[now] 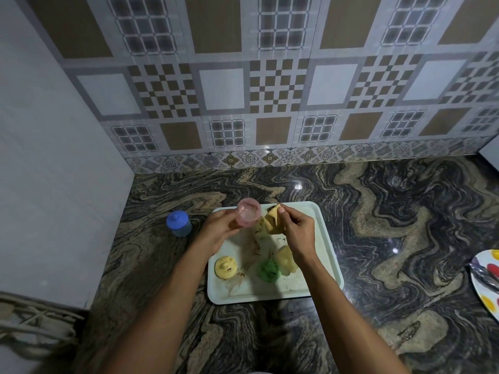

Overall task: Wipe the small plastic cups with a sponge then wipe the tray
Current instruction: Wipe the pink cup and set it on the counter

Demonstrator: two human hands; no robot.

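From the head view, a white tray [322, 248] lies on the dark swirled stone counter [378, 225], its floor smeared with brownish marks. The left hand [220, 229] is raised over the tray's far left corner, its grip closed round a small pink cup [248, 215] that is tipped so its mouth faces the camera. Just right of it, the right hand [298, 230] has its grip pinched on a folded tan sponge [272, 221], the thumb on top. The sponge sits right beside the pink cup's rim; whether they touch cannot be told. Three more cups stand along the near side of the tray: a yellow cup [225, 267] with a knob on top at the left, a green cup [269, 269] flecked with dark specks in the middle, and a pale cream cup [285, 259] just beside it, partly hidden by the right wrist. A blue cup [178, 223] with a knobbed top stands on the counter left of the tray, apart from it. At the right edge, part of a white plate [486, 282] with red and yellow spots shows. Patterned tiles [270, 90] cover the wall behind.
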